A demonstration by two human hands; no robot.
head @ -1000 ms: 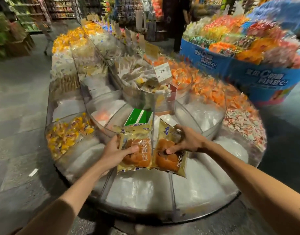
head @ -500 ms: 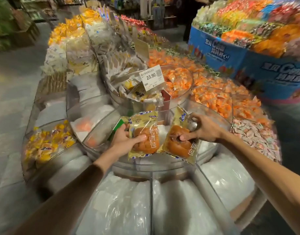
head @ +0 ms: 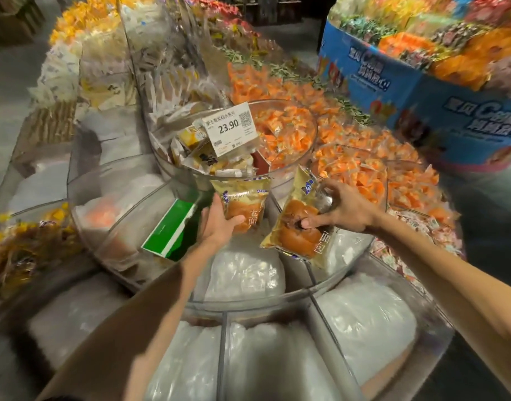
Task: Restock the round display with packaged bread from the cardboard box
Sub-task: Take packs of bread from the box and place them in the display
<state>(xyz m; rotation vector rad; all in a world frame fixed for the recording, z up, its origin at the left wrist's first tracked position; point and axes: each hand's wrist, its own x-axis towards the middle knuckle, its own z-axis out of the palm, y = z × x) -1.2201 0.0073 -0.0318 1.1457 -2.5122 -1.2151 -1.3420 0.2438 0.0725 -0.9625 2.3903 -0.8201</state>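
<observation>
Two packets of bread are held over the clear-walled round display (head: 250,304), in front of its raised centre bowl. The left packet (head: 244,195) is gripped upright by the left hand (head: 216,227) – the thumb is laid across its front, the rest of the fingers are hidden behind it. The right packet (head: 299,235) is tilted, its top leaning away, and is pinched by the right hand (head: 348,211): the fingers (head: 312,224) are pressed on the bun through the wrapper, and others are curled over the upper edge. The two packets are near each other but apart.

Just beyond the left fingers, a price tag (head: 232,129) marked 23.90 is stood in the centre bowl among small wrapped goods. To the left of the left fingers a green box (head: 170,228) is seen lying in a compartment. Beyond the right fingers, orange packets (head: 355,172) are heaped – under both hands, white bags (head: 245,274) are seen filling the compartments
</observation>
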